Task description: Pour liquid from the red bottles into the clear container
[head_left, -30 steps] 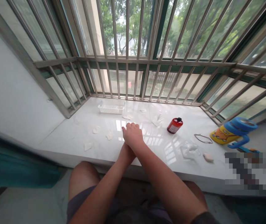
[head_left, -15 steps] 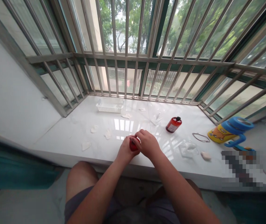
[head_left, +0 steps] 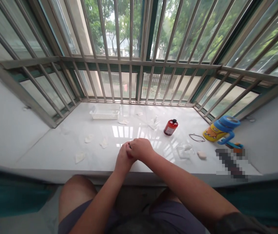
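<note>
Above the front part of the white sill, my left hand (head_left: pixel 125 159) is wrapped round a small red rounded object (head_left: pixel 129 156). Only slivers of its red side and a dark spot at its top show; the rest is hidden by my fingers, and I cannot tell its exact kind. My right hand (head_left: pixel 142 149) closes over the top of that object, fingers bent and pressed against my left hand. Beyond them to the right, a red bottle (head_left: pixel 170 127) with a black cap and pale label stands upright, apart from both hands.
A white mesh basket (head_left: pixel 105 114) sits near the window bars. Crumpled tissue pieces (head_left: pixel 80 157) lie to the left. At right are clear plastic packaging (head_left: pixel 185 151), a beige lump (head_left: pixel 201 155), a thin dark loop (head_left: pixel 196 137) and a blue-and-yellow handled flask (head_left: pixel 218 130).
My right hand has turned further over the red object, covering most of it. The view has shifted, so the whole scene sits further left.
</note>
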`<control>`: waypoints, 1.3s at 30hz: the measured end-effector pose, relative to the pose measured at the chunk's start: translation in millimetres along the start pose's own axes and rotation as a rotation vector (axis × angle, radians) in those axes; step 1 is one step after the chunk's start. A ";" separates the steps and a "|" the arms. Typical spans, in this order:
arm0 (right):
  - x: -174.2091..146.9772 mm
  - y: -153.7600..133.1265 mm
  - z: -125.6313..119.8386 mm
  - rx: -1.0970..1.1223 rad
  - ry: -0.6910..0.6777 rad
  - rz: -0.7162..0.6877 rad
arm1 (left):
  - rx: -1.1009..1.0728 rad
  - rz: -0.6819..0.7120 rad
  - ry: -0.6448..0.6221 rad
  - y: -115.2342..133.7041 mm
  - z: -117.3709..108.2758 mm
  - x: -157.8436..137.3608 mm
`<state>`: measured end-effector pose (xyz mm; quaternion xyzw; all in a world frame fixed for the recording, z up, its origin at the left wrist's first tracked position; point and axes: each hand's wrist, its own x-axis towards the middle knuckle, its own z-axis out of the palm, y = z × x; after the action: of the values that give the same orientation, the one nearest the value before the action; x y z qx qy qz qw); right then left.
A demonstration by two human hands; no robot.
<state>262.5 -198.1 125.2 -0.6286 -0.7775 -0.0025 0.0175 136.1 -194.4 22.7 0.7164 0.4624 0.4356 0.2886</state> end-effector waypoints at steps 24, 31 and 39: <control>-43.2 221.5 -25.9 -0.144 -0.123 0.568 | 0.424 0.185 0.239 -97.4 -100.5 -27.7; -74.9 219.6 -22.2 -0.143 0.038 0.745 | 0.464 0.204 0.200 -96.2 -99.5 -30.2; -243.6 198.0 37.4 0.792 -0.135 0.470 | 0.399 0.101 0.193 -94.8 -108.3 -32.3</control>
<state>506.0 -393.7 77.0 -0.7316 -0.5544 0.3395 0.2053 -5.6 -184.3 -17.1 0.7363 0.5286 0.4160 0.0735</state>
